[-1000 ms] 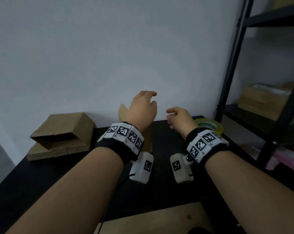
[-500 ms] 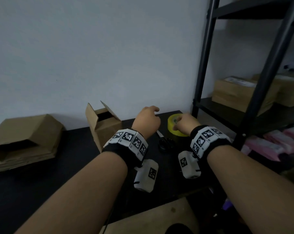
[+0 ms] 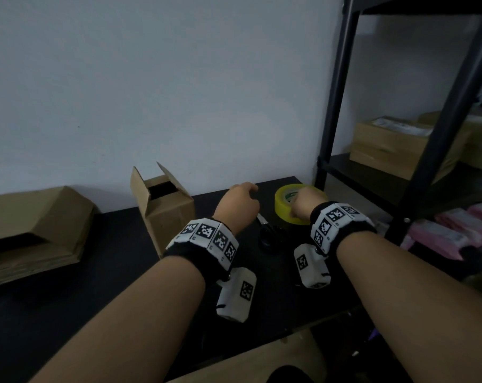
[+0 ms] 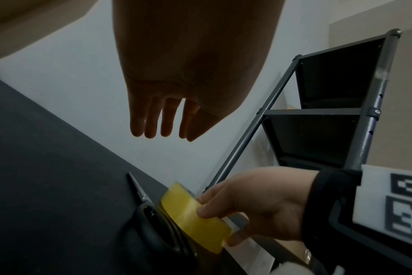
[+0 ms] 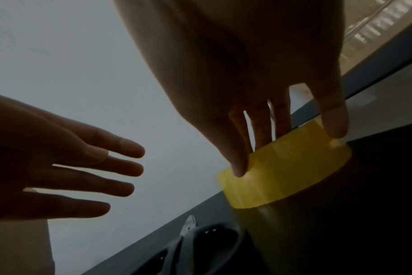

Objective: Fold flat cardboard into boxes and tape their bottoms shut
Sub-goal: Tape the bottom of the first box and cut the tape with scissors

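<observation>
A yellow tape roll [image 3: 285,205] lies at the back right corner of the black table [image 3: 110,272]. My right hand [image 3: 303,201] grips it from above, thumb on one side of the roll [image 5: 285,178] and fingers on the other. My left hand [image 3: 238,205] hovers open just left of it, fingers straight [image 4: 153,121], holding nothing. Black-handled scissors [image 3: 267,236] lie on the table below and between the hands. An erected cardboard box [image 3: 165,208] with its top flaps up stands left of my left hand.
A stack of flat cardboard [image 3: 32,236] lies at the far left by the wall. A black metal shelf rack [image 3: 336,106] stands right of the table with cardboard boxes [image 3: 394,145] on it. Another cardboard piece [image 3: 262,363] shows at the table's near edge.
Both hands moved right, away from the erected box. My right hand came down onto the tape roll and closed round it. The head view swung right.
</observation>
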The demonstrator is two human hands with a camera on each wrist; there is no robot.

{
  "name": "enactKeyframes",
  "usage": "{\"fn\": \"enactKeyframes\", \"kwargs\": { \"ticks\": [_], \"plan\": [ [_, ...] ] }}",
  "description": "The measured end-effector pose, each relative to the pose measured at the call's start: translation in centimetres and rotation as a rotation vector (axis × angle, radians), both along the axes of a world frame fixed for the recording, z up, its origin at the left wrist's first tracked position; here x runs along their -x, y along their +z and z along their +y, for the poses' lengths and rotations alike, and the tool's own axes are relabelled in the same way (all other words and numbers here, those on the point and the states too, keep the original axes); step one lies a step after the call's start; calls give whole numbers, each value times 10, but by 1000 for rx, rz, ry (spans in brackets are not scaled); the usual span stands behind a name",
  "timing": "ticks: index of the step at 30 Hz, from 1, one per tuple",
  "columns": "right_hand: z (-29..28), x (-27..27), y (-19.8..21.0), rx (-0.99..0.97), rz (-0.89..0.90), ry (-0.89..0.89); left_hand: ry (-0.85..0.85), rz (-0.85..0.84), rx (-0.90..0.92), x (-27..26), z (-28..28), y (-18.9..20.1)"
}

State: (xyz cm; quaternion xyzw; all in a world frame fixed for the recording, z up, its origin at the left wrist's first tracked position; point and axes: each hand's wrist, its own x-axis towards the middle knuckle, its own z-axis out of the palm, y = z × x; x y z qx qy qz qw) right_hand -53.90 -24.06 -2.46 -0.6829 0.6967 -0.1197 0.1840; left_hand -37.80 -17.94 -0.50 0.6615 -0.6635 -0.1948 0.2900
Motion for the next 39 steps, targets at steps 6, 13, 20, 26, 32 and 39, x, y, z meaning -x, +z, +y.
{"fn": "enactKeyframes", "kwargs": {
  "ticks": [6, 13, 20, 26, 32, 39],
  "plan": [
    [13, 0, 9, 14, -225, -137, 2, 68, 6, -2, 6, 2],
    [61, -3, 25, 91, -748, -85, 22, 275, 33, -3, 22, -2],
    [96, -16, 22, 25, -944, -1, 102, 713, 41, -7, 32, 7],
    [108, -18, 18, 14, -859, 119, 110, 928, -31, -18, 40, 11],
    [113, -20, 27, -41, -857, 202, 49, 910, -34, -23, 46, 7],
    [105, -28, 35, 22, -965, 112, -70, 748, -39, -22, 56, 5]
  ]
}}
